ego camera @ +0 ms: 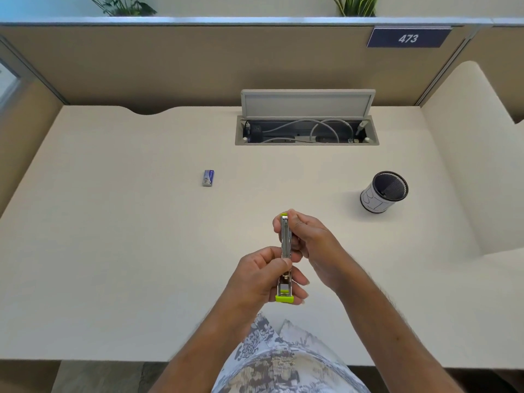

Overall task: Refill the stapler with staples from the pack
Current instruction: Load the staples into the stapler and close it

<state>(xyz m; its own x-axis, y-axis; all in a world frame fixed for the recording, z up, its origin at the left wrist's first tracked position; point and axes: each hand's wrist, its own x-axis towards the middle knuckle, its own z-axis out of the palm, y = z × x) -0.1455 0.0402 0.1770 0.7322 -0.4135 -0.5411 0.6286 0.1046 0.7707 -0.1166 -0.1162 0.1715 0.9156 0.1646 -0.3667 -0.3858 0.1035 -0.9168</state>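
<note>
Both hands grip the stapler (285, 251) above the desk (113, 251): left hand (256, 282) near end, right hand (309, 239) far end. Staple pack (208, 177) lies well apart, untouched; whether staples are loaded cannot be told.

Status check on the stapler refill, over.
Left hand and right hand both gripping the silver, lime-tipped stapler, lifted off the cream desk. Small blue staple pack untouched, far left. Nothing blocking.
</note>
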